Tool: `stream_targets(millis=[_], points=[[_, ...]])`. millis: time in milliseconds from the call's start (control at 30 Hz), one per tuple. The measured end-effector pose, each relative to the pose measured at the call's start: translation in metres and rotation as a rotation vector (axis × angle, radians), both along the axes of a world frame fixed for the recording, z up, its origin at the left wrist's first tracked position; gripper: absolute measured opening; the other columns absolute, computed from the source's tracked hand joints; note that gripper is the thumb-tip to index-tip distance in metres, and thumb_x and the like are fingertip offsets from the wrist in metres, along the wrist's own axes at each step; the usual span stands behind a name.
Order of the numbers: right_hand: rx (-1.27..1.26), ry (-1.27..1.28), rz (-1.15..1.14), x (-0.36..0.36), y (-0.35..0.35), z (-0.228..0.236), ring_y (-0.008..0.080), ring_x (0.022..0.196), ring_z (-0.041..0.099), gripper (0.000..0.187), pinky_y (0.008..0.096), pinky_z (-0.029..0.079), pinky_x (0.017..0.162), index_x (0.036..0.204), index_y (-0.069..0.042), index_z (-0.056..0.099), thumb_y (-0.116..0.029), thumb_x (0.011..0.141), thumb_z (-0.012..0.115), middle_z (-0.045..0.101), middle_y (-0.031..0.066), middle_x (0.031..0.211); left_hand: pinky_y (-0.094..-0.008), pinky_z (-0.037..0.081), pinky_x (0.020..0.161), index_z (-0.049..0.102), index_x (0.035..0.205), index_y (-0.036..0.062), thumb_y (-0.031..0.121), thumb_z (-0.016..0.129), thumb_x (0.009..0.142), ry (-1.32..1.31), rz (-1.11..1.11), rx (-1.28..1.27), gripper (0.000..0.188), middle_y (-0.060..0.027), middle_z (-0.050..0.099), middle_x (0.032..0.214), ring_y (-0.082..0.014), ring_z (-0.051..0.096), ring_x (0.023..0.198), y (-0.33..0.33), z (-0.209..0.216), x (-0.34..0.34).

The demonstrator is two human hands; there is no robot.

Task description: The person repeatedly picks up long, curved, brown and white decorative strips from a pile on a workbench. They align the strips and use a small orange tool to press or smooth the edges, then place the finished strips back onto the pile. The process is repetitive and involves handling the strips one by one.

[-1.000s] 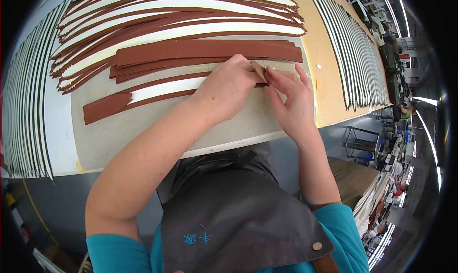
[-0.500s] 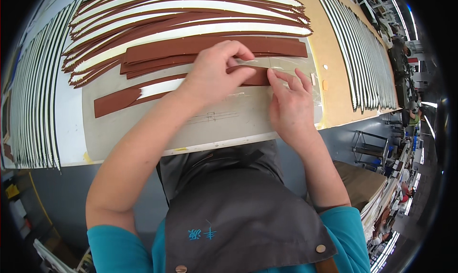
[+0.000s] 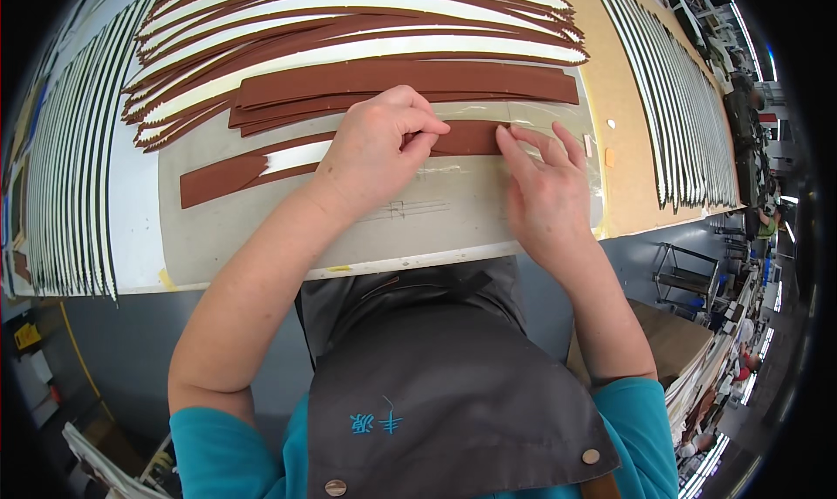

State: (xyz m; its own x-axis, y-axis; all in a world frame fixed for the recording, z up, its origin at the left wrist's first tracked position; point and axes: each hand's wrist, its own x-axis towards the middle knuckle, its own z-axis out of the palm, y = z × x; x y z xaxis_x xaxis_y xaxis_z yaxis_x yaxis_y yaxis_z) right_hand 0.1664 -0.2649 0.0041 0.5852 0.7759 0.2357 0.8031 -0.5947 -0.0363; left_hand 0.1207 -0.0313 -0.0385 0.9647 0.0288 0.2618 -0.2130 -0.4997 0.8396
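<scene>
A brown strip (image 3: pixel 222 182) lies lengthwise on the grey mat before me, with a white section (image 3: pixel 296 156) showing between its brown edges. Over its middle, my left hand (image 3: pixel 375 146) is closed in a pinch of thumb and forefinger; whatever is between the fingertips is too small to make out. My right hand (image 3: pixel 549 185) rests at the strip's right end, one fingertip touching the brown surface and the other fingers spread. Just beyond both hands sits a stack of flat brown strips (image 3: pixel 488 79). The part of the strip under my left hand is hidden.
Farther back lie many long brown-and-white strips (image 3: pixel 349 30) with jagged ends. Rows of black-and-white strips line the left (image 3: pixel 74 168) and the right (image 3: pixel 671 107). The grey mat (image 3: pixel 288 237) reaches near the table's front edge. Small scraps (image 3: pixel 609 157) lie at right.
My left hand's fingers have drawn together into a pinch and shifted slightly left along the strip. My right hand stays at the strip's right end. The whole view has shifted a little.
</scene>
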Motion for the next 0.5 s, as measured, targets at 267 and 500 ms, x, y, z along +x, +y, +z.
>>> stream_targets(millis=[267,500], points=[[-0.082,-0.008,0.054,0.003,-0.001,0.008,0.0277,0.128,0.061,0.042,0.0520,0.039,0.117,0.121,0.001,0.072,0.002,0.079,0.067,0.074,0.0127,0.121,-0.0392,0.053,0.077,0.072,0.107,0.0003,-0.002,0.067,0.092,-0.190,-0.054,0.307,0.016,-0.0093,0.063,0.097,-0.0285,0.063,0.090,-0.007,0.003,-0.005],[-0.008,0.211,0.119,0.007,0.014,-0.008,0.0272,0.145,0.048,0.054,0.0515,0.034,0.122,0.145,-0.008,0.058,-0.022,0.095,0.072,0.055,0.0094,0.154,-0.0416,0.052,0.080,0.072,0.109,0.0012,-0.001,0.067,0.091,-0.170,-0.056,0.343,0.018,-0.0097,0.063,0.097,-0.0308,0.061,0.094,-0.007,0.006,-0.008]])
